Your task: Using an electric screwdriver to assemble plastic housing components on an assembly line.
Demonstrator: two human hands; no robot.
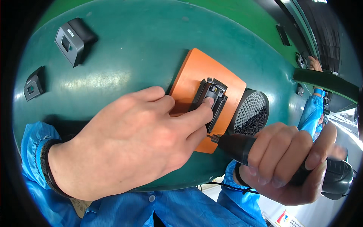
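A small black plastic housing (218, 104) lies on an orange block (196, 64) at the middle of the table. My left hand (136, 140) rests over the block's left side; its forefinger presses on the housing and the fingers curl round the near end, where the thumb is partly hidden. My right hand (287, 162) is wrapped round a black electric screwdriver (236, 146). The screwdriver's metal tip points left, close to the housing's near end and beside my left fingers; whether it touches is unclear.
Right of the block sits an oval dish (251, 108) with a dimpled grey surface and many small black screws. Two dark grey housings, one large (72, 41) and one smaller (34, 86), stand at left on the green table (124, 49). Another person's blue sleeve (312, 111) shows at far right.
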